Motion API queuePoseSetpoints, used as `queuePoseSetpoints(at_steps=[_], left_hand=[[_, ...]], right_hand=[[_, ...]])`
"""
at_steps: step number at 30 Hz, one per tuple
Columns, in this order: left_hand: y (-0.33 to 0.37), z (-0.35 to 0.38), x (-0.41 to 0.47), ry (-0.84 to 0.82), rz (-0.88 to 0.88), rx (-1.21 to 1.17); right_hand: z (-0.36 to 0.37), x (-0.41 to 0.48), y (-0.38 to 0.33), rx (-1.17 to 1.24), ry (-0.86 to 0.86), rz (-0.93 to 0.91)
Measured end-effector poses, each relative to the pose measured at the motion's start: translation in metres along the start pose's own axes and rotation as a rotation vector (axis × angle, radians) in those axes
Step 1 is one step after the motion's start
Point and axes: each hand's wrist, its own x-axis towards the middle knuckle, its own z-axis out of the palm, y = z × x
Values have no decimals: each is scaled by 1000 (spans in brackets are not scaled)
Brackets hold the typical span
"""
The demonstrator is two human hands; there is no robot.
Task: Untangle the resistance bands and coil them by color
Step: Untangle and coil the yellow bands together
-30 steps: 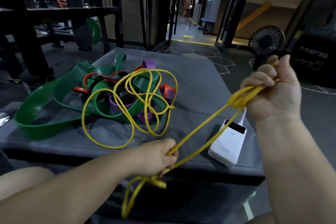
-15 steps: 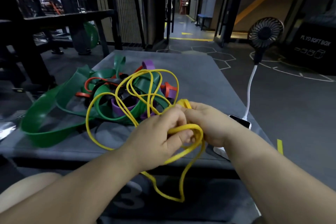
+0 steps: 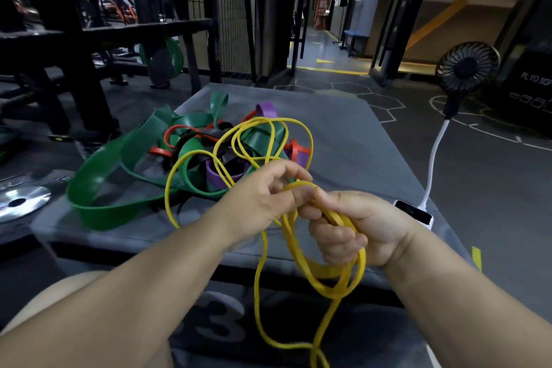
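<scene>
- While both hands meet just above the near edge of the grey padded tabletop (image 3: 358, 140), a thin yellow band (image 3: 325, 272) runs between them. The view looks down from a head-worn camera.
- Right hand (image 3: 358, 230): the fingers are curled round a bundle of several yellow strands, with the grip clamped on them. Gathered loops hang below the fist, and one long strand drops past the tabletop's front edge and out of the bottom of the view.
- Left hand (image 3: 268, 194): thumb and fingertips pinch a single yellow strand — the grip is closed on it — right against the right hand's fingers, with the fingers pointing right.
- Rest of the yellow band: it lies ahead and to the left of the hands. Its big slack loops are draped over the pile and run lengthwise away from the person. The left hand is the nearer one.
- Pile, mid-tabletop: a wide green band (image 3: 98, 176), a purple band (image 3: 265, 109) and an orange band (image 3: 295, 149) are tangled together, with something dark among them.
- Judgement: the yellow coil looks partly made. The next wrap likely depends on drawing the far loops toward the body — they may snag on the green band.
- Right of the hands: a white power bank (image 3: 413, 210) with a small black fan (image 3: 466, 69) on a bendy stalk.
</scene>
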Motion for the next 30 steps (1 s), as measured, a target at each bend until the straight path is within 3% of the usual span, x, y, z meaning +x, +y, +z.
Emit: queuePoseSetpoints(at_steps=[3, 7, 10, 13, 17, 20, 22, 27, 30], left_hand=[[2, 6, -3, -186, -51, -225], [5, 3, -3, -350, -60, -196], [2, -3, 1, -312, -75, -277], [2, -6, 1, -239, -68, -518], [5, -4, 0, -184, -79, -708], [4, -5, 1, -160, -86, -746], [0, -5, 3, -200, -84, -735], [-12, -3, 4, -417, -90, -327], [-10, 0, 4, -382, -104, -342]], right_hand=[[-2, -1, -3, 48, -50, 13], [-6, -5, -8, 85, -30, -2], [-5, -9, -10, 71, 27, -17], [-5, -13, -6, -52, 153, -41], [-9, -11, -3, -130, -46, -169], [-6, -13, -7, -61, -137, -311], [-1, -15, -10, 2, -152, -368], [1, -13, -15, 206, -80, -380], [3, -13, -15, 224, 8, -393]])
